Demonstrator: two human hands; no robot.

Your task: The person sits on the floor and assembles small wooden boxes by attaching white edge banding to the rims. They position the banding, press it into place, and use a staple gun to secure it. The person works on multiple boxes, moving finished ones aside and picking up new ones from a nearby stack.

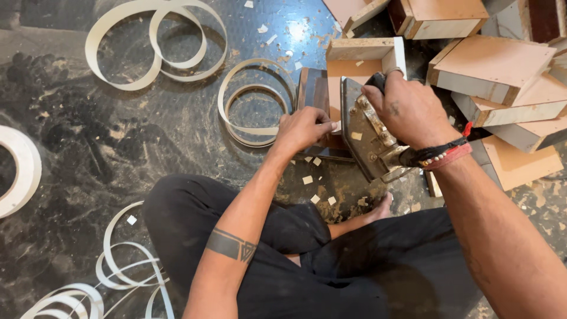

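Fingers of my left hand were pinched nearly closed on the end of a white edge-banding strip, pressing it against the edge of a small board piece. My right hand was wrapped tight around the dark handle of a flat clothes iron, its worn metal sole tilted up on edge and laid against that same board edge, just beside my left fingertips.

That board piece stood upright on the floor in front of my crossed legs; it had pale pinkish faces, a raw light core and one dark wood-grain side.

Beyond my right hand lay a heap of similar offcut boards, at least six that I could count, pinkish on top with pale edges, touching and overlapping one another.

Loose coils of white edge banding lay on the dark speckled floor: one big loop far ahead on my left, a smaller one just beside my left hand, one at the left border, and a tangle near my left knee. Small pale trimmings were scattered below the iron.
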